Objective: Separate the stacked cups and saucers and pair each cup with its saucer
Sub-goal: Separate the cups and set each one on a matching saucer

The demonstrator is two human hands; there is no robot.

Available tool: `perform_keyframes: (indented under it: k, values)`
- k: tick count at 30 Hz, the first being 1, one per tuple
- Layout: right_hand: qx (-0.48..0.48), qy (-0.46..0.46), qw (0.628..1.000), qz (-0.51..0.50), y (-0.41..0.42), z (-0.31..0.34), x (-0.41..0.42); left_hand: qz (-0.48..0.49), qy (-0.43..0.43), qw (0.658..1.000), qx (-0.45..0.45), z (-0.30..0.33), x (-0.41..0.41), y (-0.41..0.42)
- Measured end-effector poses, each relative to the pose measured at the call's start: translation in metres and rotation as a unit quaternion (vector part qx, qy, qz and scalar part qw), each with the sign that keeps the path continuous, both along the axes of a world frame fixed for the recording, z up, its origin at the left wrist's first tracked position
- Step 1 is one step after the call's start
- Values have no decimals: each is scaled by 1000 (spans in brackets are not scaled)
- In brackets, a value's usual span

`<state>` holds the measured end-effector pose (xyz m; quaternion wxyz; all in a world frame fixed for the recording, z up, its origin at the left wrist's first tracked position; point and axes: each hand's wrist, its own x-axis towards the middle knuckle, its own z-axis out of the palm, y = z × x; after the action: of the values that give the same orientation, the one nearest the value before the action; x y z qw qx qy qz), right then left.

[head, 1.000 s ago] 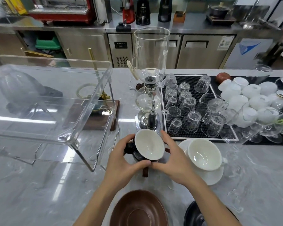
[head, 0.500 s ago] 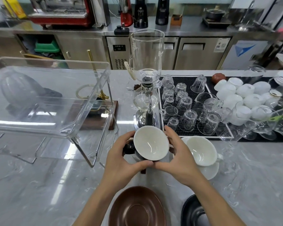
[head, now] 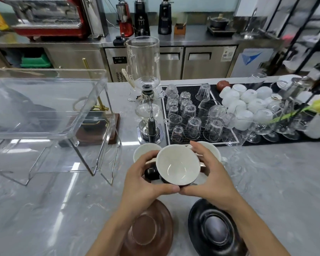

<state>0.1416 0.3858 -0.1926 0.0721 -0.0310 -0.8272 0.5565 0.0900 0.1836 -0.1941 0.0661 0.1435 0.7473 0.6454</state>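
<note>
Both hands hold one cup (head: 177, 166), black outside and white inside, with its round black handle (head: 151, 173) pointing left. My left hand (head: 142, 183) grips its left side and my right hand (head: 211, 182) grips its right side; the thumbs meet under the near rim. Just behind my left hand stands another cup (head: 145, 149) with a white inside. A white cup (head: 213, 152) shows behind my right hand, its saucer mostly hidden. A brown saucer (head: 149, 230) and a black saucer (head: 215, 230) lie bare near the counter's front edge, under my forearms.
A glass siphon brewer (head: 146, 100) stands right behind the cups. A black mat with several upturned glasses (head: 190, 115) and white cups (head: 248, 104) fills the back right. A clear acrylic case (head: 44, 108) on a wire stand takes the left.
The black cup has come up and toward me in both hands, off the stack. A second cup now shows behind my left hand. The view has shifted, bringing the black saucer fully in.
</note>
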Motion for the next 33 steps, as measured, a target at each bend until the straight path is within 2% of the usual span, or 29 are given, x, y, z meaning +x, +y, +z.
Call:
perform_keyframes:
  k: [17, 26, 33]
  values:
    - [43, -40, 992, -112, 25, -10, 105, -111, -51, 991, -51, -36, 55, 48]
    - [55, -99, 980, -161, 21, -36, 144, -164, -20, 979, -118, -51, 78, 52]
    - [63, -94, 978, -174, 16, -50, 154, -184, -28, 971, -150, -61, 85, 51]
